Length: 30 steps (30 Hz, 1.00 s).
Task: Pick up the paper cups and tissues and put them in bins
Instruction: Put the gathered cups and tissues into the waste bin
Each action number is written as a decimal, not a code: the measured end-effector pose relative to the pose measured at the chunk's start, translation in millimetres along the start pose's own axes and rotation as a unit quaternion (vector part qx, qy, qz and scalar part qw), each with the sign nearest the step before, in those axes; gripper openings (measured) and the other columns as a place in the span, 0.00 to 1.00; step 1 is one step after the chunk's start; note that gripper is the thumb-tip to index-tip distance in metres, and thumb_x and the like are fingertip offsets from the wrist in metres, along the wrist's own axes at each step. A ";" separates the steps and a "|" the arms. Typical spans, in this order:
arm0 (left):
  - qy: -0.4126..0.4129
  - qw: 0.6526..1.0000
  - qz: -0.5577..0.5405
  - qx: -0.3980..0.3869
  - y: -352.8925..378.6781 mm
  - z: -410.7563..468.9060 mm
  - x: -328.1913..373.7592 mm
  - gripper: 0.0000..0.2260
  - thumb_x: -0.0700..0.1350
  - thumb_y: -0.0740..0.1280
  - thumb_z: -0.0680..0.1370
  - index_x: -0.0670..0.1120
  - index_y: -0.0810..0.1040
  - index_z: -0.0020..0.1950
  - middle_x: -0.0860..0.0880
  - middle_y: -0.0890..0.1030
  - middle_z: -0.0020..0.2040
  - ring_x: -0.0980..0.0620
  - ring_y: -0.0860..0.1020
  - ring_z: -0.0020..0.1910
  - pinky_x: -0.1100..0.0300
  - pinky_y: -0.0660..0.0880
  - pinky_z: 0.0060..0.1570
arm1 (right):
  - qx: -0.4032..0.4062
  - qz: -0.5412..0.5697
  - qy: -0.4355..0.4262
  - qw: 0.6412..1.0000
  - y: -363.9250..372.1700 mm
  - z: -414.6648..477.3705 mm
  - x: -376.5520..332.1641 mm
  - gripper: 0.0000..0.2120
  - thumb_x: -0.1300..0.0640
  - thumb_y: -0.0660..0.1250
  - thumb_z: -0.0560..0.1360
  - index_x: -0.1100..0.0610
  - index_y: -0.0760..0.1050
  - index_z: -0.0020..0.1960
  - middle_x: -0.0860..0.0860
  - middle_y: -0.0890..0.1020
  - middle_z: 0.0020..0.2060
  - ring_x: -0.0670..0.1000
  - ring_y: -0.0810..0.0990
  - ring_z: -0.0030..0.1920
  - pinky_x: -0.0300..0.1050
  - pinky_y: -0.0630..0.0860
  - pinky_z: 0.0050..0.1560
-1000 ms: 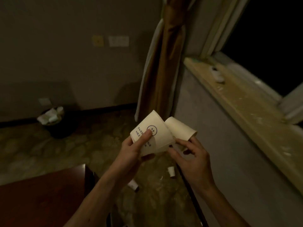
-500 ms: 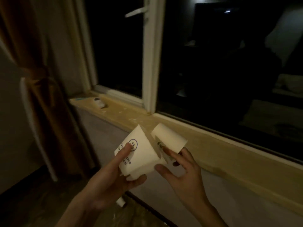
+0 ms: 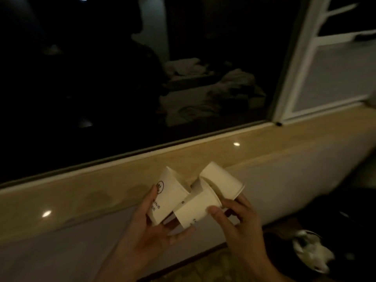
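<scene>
In front of the window sill [image 3: 101, 192], at chest height, both hands hold a cluster of three paper cups. The left hand [image 3: 150, 231] grips the printed cup [image 3: 168, 198], with the thumb on the side that bears the smiley mark and the fingers curled under its base. The right hand [image 3: 240, 226] clasps the middle cup [image 3: 195, 208], which lies on its side with the thumb pressed to its wall. The third cup [image 3: 221, 182] sits above and to the right, tilted and touching the middle cup. The right fingers reach up behind it, but whether they grip it I cannot tell. The three cups crowd together and touch, held clear of the sill.

The sill runs from near left to far right just beyond the cups, its front edge rounded over the pale wall [image 3: 61, 247] below. Behind it the dark window glass [image 3: 122, 78] closes off the far side, with a white frame [image 3: 295, 68] at the right. Low on the right, on the floor [image 3: 203, 265], stands a dark bin [image 3: 345, 220] with crumpled white tissue [image 3: 311, 253] in it, well below the hands with open room between.
</scene>
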<state>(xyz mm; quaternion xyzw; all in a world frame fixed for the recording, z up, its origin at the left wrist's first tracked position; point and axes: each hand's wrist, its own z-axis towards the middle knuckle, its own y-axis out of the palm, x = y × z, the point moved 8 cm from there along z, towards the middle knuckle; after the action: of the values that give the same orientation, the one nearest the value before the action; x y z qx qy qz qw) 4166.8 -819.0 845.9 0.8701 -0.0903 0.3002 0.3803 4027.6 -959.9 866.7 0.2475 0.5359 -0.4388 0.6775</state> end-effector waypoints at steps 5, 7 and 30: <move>-0.120 0.992 0.028 -0.039 78.3 60.3 -74.6 0.31 0.53 0.77 0.64 0.43 0.78 0.64 0.36 0.82 0.57 0.34 0.82 0.52 0.39 0.79 0.42 | 0.148 -0.014 0.095 0.984 -108.2 -12.1 46.7 0.07 0.42 0.72 0.64 0.43 0.84 0.39 0.43 0.81 0.50 0.43 0.81 0.47 0.37 0.79 0.45; -0.145 0.986 0.059 -0.056 100.7 82.2 -96.4 0.28 0.53 0.75 0.66 0.43 0.78 0.64 0.36 0.82 0.56 0.35 0.83 0.48 0.42 0.81 0.39 | 0.183 0.008 0.136 0.974 -134.8 -17.6 65.9 0.08 0.43 0.72 0.64 0.44 0.85 0.40 0.49 0.81 0.53 0.47 0.81 0.50 0.46 0.82 0.46; -0.380 0.849 0.299 -0.212 281.9 298.9 -268.6 0.22 0.52 0.72 0.70 0.45 0.78 0.61 0.39 0.85 0.50 0.42 0.85 0.47 0.50 0.82 0.38 | 0.530 -0.001 0.352 0.771 -286.7 -4.7 200.1 0.04 0.53 0.69 0.73 0.53 0.79 0.46 0.50 0.82 0.47 0.49 0.82 0.48 0.42 0.80 0.42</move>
<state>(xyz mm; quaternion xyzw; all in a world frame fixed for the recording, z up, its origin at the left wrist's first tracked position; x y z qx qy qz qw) 3978.0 -1247.9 699.9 0.7452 -0.5453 0.0184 0.3834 3786.8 -1163.2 715.2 0.7038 0.4198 -0.5363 0.2020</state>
